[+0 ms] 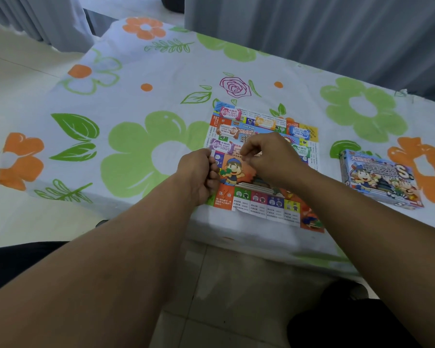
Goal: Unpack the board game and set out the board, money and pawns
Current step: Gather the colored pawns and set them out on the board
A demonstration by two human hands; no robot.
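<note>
Flowered cloth (136,79) covers the bench (236,237), board (259,199) flat within reach, money (230,129) on its far half, my left hand (199,174) and right hand (269,159) over its left edge and middle, fingers curled, pinching I cannot tell what.

A flower-printed white cloth (136,79) lies before grey curtains (312,33), pale tiled floor (224,297) below.

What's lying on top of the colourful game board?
Several play-money stacks lie on the far half of the board. The left hand and right hand cover its middle, hiding whatever lies there.
</note>
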